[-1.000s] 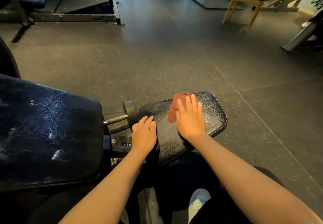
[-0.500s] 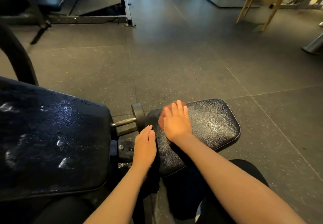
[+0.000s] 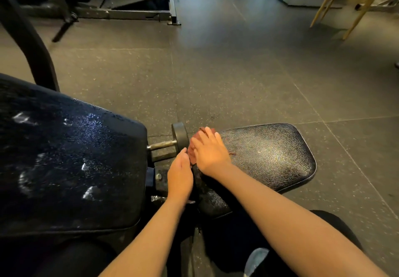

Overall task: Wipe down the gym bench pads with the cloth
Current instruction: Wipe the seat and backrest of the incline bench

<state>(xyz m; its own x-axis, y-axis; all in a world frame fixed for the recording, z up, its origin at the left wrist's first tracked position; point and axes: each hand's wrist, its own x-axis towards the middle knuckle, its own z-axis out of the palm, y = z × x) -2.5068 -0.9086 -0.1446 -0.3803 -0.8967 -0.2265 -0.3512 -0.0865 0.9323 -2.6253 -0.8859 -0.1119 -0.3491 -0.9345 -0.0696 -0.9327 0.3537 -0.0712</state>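
Observation:
A small black seat pad [image 3: 269,155] of the gym bench lies in front of me, its textured surface shiny. My right hand [image 3: 210,153] presses flat on a reddish-brown cloth [image 3: 192,153] at the pad's left end; most of the cloth is hidden under the palm. My left hand [image 3: 180,177] rests with straight fingers on the pad's near-left edge, beside the cloth. The large black back pad [image 3: 64,158] fills the left, wet with droplets and white streaks.
A metal pin with a round black knob [image 3: 179,136] sticks out between the two pads. A black curved frame tube [image 3: 32,45] rises at far left. Gym machine bases [image 3: 129,13] and a wooden stool [image 3: 345,0] stand across the dark rubber floor.
My right hand has slid the cloth leftward across the seat pad, from its middle to its left end. The left hand has stayed at the pad's near-left edge.

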